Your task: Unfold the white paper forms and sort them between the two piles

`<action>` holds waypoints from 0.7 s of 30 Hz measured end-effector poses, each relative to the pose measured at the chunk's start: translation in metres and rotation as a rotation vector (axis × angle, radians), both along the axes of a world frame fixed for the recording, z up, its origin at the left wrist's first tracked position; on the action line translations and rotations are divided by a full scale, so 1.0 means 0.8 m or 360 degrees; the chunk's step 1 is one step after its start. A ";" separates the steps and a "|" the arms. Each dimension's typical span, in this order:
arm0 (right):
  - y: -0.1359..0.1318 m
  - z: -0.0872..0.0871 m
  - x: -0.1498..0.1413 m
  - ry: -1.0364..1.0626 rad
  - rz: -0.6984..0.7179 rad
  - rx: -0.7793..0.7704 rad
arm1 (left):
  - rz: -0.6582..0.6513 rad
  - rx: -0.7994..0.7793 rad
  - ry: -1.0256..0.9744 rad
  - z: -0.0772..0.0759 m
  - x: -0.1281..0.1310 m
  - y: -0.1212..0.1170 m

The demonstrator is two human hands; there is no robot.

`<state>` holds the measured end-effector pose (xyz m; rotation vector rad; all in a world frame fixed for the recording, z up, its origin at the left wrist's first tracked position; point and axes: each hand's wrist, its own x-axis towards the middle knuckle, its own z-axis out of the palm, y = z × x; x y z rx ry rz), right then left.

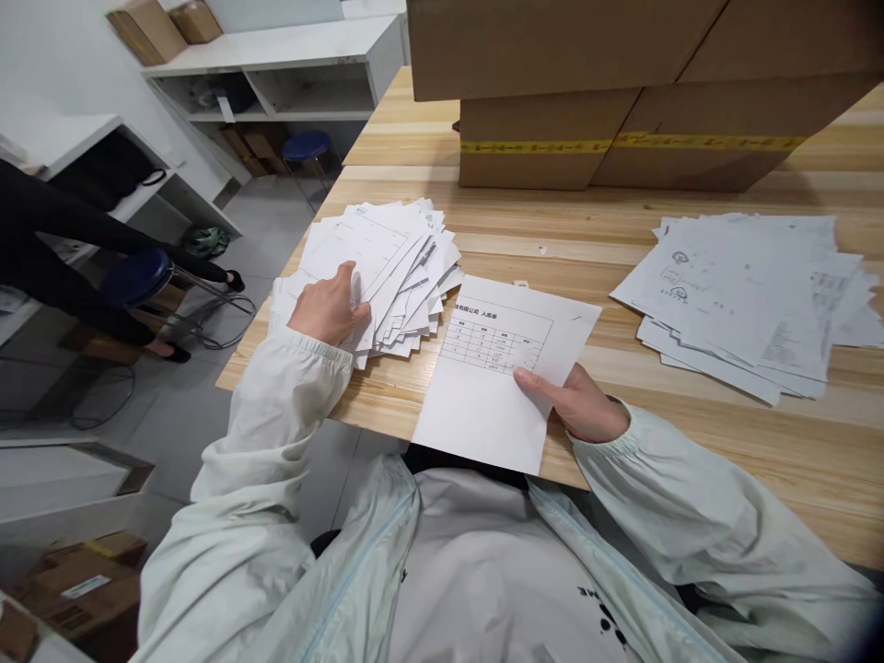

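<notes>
Pinched printed sheet near right edge in right hand, thumb on top. Rested left hand, loosely bent with thumb splayed, on paper pile. Held sheet between hands, over table edge.

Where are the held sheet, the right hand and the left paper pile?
Held sheet (pixel 487 391), head view: blank part below the printed table.
Right hand (pixel 587 405), head view: its middle.
Left paper pile (pixel 377 261), head view: upper sheets.

"What's on the wooden table?"
"Papers under the left grip, a pile beyond and right of the right grip."
"And beyond both?"
"Boxes, side by side."
</notes>
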<state>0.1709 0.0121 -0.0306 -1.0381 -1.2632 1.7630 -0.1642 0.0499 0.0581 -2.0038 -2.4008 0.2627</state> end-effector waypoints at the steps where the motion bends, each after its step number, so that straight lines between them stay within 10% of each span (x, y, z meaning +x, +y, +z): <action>1: 0.000 0.000 0.000 -0.0005 0.0011 -0.0001 | 0.0010 0.0002 0.0018 0.001 0.002 0.002; 21: 0.003 0.003 0.001 0.0050 0.0114 0.0021 | 0.0162 0.0286 0.0068 -0.014 0.008 -0.004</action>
